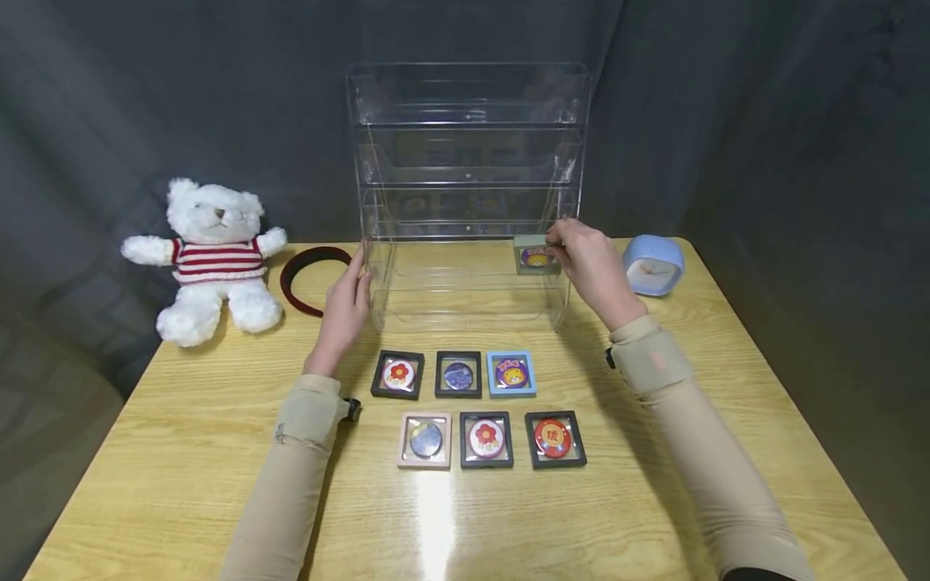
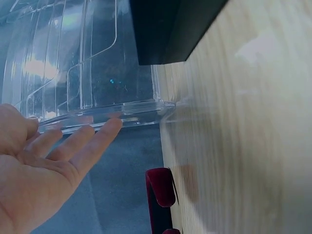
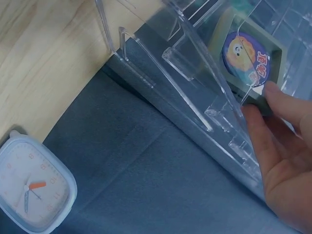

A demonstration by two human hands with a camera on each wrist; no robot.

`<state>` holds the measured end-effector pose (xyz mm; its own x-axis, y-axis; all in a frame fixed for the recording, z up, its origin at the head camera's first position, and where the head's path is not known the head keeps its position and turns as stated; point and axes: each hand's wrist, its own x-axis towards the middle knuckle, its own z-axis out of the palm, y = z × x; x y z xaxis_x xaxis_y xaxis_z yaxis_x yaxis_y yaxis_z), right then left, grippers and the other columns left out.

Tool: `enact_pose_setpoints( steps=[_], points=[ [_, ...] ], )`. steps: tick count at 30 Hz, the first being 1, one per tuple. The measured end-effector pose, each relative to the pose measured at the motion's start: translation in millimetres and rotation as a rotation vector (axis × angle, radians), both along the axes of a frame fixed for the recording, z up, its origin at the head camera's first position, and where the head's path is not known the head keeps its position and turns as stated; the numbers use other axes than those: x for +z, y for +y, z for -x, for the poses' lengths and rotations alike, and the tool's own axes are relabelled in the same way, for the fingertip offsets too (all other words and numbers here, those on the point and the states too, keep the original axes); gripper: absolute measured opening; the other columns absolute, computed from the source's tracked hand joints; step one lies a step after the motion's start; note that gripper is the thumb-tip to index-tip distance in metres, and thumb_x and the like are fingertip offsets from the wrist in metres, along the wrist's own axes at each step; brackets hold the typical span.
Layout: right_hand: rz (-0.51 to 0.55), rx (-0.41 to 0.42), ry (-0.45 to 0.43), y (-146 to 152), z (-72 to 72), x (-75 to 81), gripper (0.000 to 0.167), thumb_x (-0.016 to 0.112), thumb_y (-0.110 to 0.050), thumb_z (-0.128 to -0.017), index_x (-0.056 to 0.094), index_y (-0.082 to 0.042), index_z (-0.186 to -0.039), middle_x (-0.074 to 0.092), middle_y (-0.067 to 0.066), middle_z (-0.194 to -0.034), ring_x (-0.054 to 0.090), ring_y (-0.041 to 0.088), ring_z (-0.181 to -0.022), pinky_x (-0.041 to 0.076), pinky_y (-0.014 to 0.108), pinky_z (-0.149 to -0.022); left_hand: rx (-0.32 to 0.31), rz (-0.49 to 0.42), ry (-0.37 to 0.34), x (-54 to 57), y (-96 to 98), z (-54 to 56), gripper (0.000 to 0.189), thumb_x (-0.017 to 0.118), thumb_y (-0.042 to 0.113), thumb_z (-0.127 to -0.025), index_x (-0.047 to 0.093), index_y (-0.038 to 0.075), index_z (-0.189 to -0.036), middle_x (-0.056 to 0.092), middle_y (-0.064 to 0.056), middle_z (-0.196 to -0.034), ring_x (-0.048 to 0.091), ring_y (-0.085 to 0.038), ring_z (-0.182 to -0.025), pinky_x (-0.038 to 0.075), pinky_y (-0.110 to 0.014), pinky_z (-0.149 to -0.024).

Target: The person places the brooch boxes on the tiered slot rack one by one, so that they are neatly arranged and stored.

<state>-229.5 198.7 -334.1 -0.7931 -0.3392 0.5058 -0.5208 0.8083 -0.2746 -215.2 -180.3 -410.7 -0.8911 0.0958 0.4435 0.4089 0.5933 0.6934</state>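
A clear multi-tier plastic display rack [image 1: 468,114] stands at the back of the table. My right hand [image 1: 592,270] pinches a grey-green square frame [image 1: 534,257] by its edge, near the rack's right side at a lower tier. A round purple badge with a yellow bear [image 3: 242,54] shows inside this frame in the right wrist view. At the rack's left side rests my left hand [image 1: 343,313]. Its fingers [image 2: 95,146] lie fairly straight along the clear side panel in the left wrist view.
Framed badges lie in two rows before the rack, among them a light-blue frame [image 1: 512,393] and a pink frame [image 1: 425,464]. A white teddy bear [image 1: 220,222] sits left, beside a dark red headband [image 1: 289,278]. A blue clock [image 1: 654,266] stands right.
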Motion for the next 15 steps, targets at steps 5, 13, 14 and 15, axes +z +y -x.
enact_pose_setpoints(
  steps=[5,13,14,15],
  points=[
    [-0.012,0.008,-0.005,-2.5,1.4,-1.1,0.006,0.074,0.004,-0.099,0.068,0.004,-0.101,0.072,0.021,-0.102,0.072,0.04,-0.092,0.059,0.05,-0.077,0.007,0.007,-0.027,1.8,0.8,0.6,0.055,0.042,0.008,-0.116,0.029,0.005,-0.169,0.066,-0.033,-0.108,0.045,-0.021,-0.057,0.043,-0.039,-0.066],
    [-0.03,-0.001,-0.011,-6.5,3.9,-5.4,0.013,0.075,0.009,-0.095,0.064,0.003,-0.093,0.069,0.021,-0.094,0.072,0.041,-0.096,0.059,0.053,-0.082,0.004,0.008,-0.026,3.0,1.2,-1.2,0.055,0.043,0.007,-0.116,0.029,0.005,-0.169,0.058,-0.03,-0.147,0.044,-0.016,-0.055,0.042,-0.033,-0.063],
    [-0.036,-0.01,-0.008,-6.8,4.5,-6.0,0.013,0.075,0.01,-0.095,0.064,0.003,-0.093,0.07,0.021,-0.094,0.072,0.042,-0.097,0.059,0.054,-0.082,0.003,0.008,-0.024,3.1,1.1,-1.1,0.055,0.044,0.006,-0.116,0.029,0.005,-0.169,0.054,-0.028,-0.154,0.043,-0.015,-0.054,0.042,-0.033,-0.063],
    [-0.042,-0.02,-0.003,-7.2,4.7,-6.3,0.013,0.075,0.01,-0.095,0.064,0.004,-0.094,0.07,0.022,-0.094,0.072,0.042,-0.097,0.059,0.055,-0.08,0.003,0.007,-0.024,3.0,1.1,-0.7,0.055,0.044,0.006,-0.116,0.029,0.005,-0.169,0.051,-0.027,-0.157,0.042,-0.014,-0.053,0.042,-0.034,-0.064]
  ],
)
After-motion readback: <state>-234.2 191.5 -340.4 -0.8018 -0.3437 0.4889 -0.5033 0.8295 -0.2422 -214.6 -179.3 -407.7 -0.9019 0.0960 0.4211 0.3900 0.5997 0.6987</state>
